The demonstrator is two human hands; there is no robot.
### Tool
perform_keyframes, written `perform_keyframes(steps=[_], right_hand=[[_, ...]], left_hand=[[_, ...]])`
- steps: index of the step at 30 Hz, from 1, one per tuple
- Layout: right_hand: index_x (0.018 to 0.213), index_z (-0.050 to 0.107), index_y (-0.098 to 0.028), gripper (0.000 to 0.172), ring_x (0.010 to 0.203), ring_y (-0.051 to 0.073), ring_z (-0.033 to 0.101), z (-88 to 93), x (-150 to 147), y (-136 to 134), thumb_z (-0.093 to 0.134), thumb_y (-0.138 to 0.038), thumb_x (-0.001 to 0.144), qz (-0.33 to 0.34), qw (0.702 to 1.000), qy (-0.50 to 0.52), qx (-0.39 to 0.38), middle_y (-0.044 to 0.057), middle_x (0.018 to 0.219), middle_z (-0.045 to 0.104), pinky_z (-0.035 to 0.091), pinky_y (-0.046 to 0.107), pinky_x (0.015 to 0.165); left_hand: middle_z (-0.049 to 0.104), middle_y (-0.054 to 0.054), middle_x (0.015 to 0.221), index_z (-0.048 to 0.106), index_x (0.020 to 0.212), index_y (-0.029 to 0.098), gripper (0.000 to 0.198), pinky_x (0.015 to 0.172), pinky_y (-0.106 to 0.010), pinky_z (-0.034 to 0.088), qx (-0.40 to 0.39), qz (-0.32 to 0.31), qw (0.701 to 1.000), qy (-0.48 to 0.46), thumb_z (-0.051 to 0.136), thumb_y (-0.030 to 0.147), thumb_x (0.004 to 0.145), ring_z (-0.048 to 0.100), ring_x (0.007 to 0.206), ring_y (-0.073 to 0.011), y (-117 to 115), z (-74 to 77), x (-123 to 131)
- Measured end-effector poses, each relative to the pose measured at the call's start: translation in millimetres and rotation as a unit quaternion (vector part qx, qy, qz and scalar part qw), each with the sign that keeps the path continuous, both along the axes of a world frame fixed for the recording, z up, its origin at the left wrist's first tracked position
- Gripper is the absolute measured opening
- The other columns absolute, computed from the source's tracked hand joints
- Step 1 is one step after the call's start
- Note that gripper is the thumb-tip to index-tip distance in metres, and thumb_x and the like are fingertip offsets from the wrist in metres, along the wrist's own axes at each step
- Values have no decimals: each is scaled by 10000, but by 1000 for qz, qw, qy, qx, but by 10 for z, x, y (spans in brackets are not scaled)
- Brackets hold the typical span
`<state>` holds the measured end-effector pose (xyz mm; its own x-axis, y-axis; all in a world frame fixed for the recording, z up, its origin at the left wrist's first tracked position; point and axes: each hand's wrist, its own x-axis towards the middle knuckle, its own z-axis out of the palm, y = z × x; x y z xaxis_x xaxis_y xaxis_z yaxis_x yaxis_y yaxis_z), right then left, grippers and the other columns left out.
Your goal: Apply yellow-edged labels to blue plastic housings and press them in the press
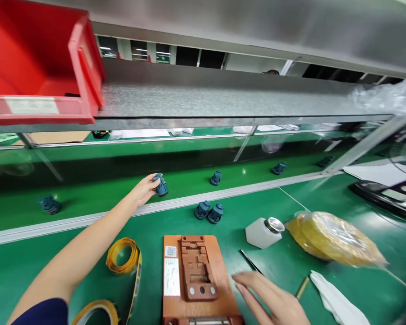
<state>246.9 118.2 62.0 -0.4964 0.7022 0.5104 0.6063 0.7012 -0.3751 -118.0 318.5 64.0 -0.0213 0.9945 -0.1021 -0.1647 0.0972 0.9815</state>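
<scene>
**Now, left hand grips a teal part at the belt's near edge**

From the head view, the left hand (145, 189) reaches across an aluminium rail (98, 217) and closes with its fingers around a dark teal moulded part (161, 185) over a green conveyor belt (98, 198). Whether the part is touching the belt or lifted clear of it cannot be told. The right hand (270, 300) is open, fingers spread, above the near right part of a green counter (30, 275), holding nothing. Its fingertips (235, 279) are just beside an orange-brown fixture board (203, 311), which lies at the counter's near edge with a QR label (171, 251).

Four more teal parts (215, 178) sit apart along the belt, and two others (202, 210) stand touching each other on the counter, just inside the rail. Left of the board lie a yellow tape roll (123, 255) and a second roll (94, 312). To its right are black tweezers (252, 262), a white plastic bottle with a metal top (264, 232), a yellow plastic bag (334, 239), a small yellow stick (302, 288) and a white cloth (334, 298). A black device (385, 198) sits by the counter's far right corner. Overhead, a red plastic bin (37, 63) rests on a metal shelf (223, 97).
</scene>
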Motion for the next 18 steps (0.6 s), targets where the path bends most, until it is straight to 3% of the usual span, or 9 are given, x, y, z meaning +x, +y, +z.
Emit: perform_keyframes(steps=[2,4,6,8,12,15,18], right_hand=[[1104,664,-261,196,880,194,752,83,-209,169,515,-191,998,-10,998,48,-26,34,983,758,648,276,753],[1251,613,-253,270,1110,225,691,113,-461,367,543,-209,994,2,995,84,-56,82,1187,711,608,364,948],[1483,428,-224,608,1388,279,493,109,-693,554,669,-261,926,35,990,110,-76,139,1478,526,450,471,1162],[1565,277,-217,876,1477,302,362,93,-856,690,764,-287,840,99,982,120,-109,156,1582,384,382,489,1206],[1530,278,-199,957,1411,296,426,34,-898,788,789,-230,721,174,960,137,-169,166,1529,400,430,455,1151],[1461,373,-171,924,1350,332,437,-75,-737,792,814,-227,651,165,962,68,-205,170,1435,475,373,525,1159],[1444,405,-185,927,1287,349,436,-233,-565,776,847,-258,632,157,955,14,-251,155,1378,518,384,567,1114]], left_hand=[[690,-166,1220,595,1298,138,395,946,-453,565,-16,-87,994,-57,665,279,935,681,1122,-280,-284,112,178],[678,-174,1269,592,1318,149,436,951,-465,565,-36,-146,984,-96,680,308,921,673,1155,-305,-589,182,376],[674,-169,1287,609,1304,148,448,972,-470,556,-59,-193,970,-138,702,328,904,665,1175,-322,-867,207,564],[682,-157,1277,623,1293,149,445,1020,-471,530,-83,-224,953,-185,714,328,896,656,1194,-326,-1091,198,710],[651,-107,1348,555,1395,250,509,1096,-470,469,-119,-193,955,-193,690,373,920,630,1240,-294,-1400,174,779],[625,-92,1390,562,1386,291,506,1126,-451,433,-135,-121,982,-53,680,449,919,602,1272,-276,-1627,198,597],[669,-104,1316,654,1265,260,450,1126,-436,421,-168,-87,978,92,681,517,896,602,1254,-287,-1967,206,324]])
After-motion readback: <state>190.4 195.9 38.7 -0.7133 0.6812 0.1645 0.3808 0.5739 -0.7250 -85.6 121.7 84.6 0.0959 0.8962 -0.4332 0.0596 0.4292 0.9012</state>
